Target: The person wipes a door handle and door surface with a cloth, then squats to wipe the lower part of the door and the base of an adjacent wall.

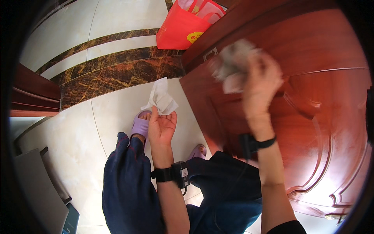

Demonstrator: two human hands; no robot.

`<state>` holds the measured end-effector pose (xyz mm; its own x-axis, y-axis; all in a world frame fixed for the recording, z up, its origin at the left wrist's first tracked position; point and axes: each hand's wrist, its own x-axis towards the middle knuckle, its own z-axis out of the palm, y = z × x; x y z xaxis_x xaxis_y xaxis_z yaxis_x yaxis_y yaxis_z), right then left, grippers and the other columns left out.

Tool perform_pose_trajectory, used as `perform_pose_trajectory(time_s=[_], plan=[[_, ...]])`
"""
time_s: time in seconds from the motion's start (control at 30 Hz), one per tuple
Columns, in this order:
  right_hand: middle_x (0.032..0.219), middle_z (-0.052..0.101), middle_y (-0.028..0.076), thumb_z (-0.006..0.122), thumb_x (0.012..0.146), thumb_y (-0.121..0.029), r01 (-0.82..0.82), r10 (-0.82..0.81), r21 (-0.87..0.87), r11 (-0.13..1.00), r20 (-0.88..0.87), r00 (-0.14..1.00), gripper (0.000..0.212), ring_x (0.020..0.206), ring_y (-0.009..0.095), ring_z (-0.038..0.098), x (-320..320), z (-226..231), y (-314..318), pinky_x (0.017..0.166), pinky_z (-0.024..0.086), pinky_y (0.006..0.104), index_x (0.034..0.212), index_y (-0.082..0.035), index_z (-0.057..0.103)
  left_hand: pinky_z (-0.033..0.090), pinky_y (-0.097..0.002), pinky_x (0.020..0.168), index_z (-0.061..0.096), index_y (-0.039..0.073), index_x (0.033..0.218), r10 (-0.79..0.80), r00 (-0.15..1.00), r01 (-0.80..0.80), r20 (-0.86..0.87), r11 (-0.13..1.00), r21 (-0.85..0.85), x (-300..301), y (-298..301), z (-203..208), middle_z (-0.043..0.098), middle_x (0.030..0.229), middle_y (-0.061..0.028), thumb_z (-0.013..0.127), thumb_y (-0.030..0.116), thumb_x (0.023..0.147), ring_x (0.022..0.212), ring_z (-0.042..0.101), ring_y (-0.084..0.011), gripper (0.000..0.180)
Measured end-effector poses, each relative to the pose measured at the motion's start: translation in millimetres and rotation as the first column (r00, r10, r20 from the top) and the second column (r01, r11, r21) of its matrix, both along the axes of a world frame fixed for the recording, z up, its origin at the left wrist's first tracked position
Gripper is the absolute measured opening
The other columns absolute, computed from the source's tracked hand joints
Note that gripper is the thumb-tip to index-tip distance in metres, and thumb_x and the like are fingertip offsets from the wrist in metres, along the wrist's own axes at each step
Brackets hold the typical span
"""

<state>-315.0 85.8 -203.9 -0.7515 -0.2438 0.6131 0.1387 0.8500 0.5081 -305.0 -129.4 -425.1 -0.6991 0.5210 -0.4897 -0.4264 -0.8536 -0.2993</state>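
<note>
A crumpled white tissue (pixel 161 96) is pinched at the fingertips of my left hand (pixel 162 129), which is palm up above the floor, over one of my purple slippers. My right hand (pixel 261 85) is raised at the reddish-brown wooden door (pixel 331 97) and smeared by motion. It grips a crumpled greyish-white cloth (pixel 235 58) in front of the door, near its edge; whether the cloth touches the wood, I cannot tell. Each wrist wears a black strap with a small box on it.
A red bag (pixel 177 25) stands on the floor past the dark marbled threshold (pixel 128 70), beside the door edge. A metal latch plate (pixel 210 54) sits in that edge. At left are a dark red wooden frame (pixel 37 91) and a grey box-like object (pixel 39 191). Purple slippers (pixel 140 126) are on my feet.
</note>
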Motion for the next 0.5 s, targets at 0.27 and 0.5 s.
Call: perform_pose_trajectory(time_s=[0.27,0.5], plan=[[0.153,0.029,0.011,0.049,0.087,-0.014,0.307,-0.404,0.328,0.893,0.286,0.869,0.057,0.142,0.028,0.025,-32.0,-29.6,16.2,0.115,0.020,0.0455,0.142,-0.005,0.038,0.051,-0.0409,0.088,0.055,0.013,0.122,0.019,1.000,-0.019,-0.018,1.000,0.012,0.0,-3.9,-0.7,0.063,0.118,-0.0030,0.056,0.026,0.096,0.107,0.061,-0.0208,0.029],[0.152,0.028,0.014,0.065,0.077,-0.023,0.156,-0.265,0.219,0.963,0.681,0.683,0.076,0.143,0.029,0.022,-68.3,-184.8,21.6,0.118,0.011,0.0442,0.142,0.002,0.035,0.052,-0.0402,0.089,0.051,0.011,0.127,0.089,0.996,-0.087,0.015,0.990,-0.107,0.1,-22.9,-8.7,0.060,0.123,-0.0057,0.056,0.025,0.096,0.109,0.059,-0.0228,0.034]])
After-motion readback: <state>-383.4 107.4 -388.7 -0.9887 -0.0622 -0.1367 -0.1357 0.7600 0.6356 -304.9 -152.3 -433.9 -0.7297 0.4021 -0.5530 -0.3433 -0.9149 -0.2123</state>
